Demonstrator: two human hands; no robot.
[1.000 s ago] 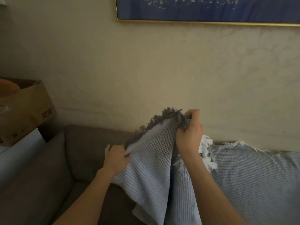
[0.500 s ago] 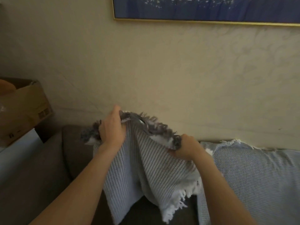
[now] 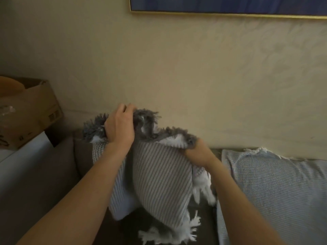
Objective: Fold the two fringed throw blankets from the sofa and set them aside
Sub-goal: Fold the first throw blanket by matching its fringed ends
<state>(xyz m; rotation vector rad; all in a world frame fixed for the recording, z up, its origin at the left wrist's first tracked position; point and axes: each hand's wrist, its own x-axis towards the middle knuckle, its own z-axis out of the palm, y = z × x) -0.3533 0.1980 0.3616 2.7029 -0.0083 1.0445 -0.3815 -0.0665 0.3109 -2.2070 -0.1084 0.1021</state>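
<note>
Since a second ago the hands have swapped heights: the left hand (image 3: 120, 127) has climbed to the top of the cloth, while the right hand (image 3: 198, 152) has dropped lower and to the right. Between them the grey-and-white striped throw blanket (image 3: 162, 183) is stretched along its fringed edge. It hangs in the air in front of the brown fabric sofa (image 3: 58, 174), near the sofa's left end, with its lower folds trailing toward the seat. The left hand's fingers curl over a bunch of the dark grey fringe (image 3: 146, 119), and the right hand is closed around the same edge further along, though blur hides exactly how its fingers lie. The second, pale blue waffle-weave throw blanket (image 3: 276, 183) lies draped over the backrest toward the sofa's right end, untouched. The held throw looks light, soft and wholly limp, so it should sag wherever it is unsupported. The tassels seem likely to slip or tangle if they are gripped alone. The woven hem just below the fringe, at the two corners, looks like the surer place to pinch so that the edge pulls straight for a fold.
</note>
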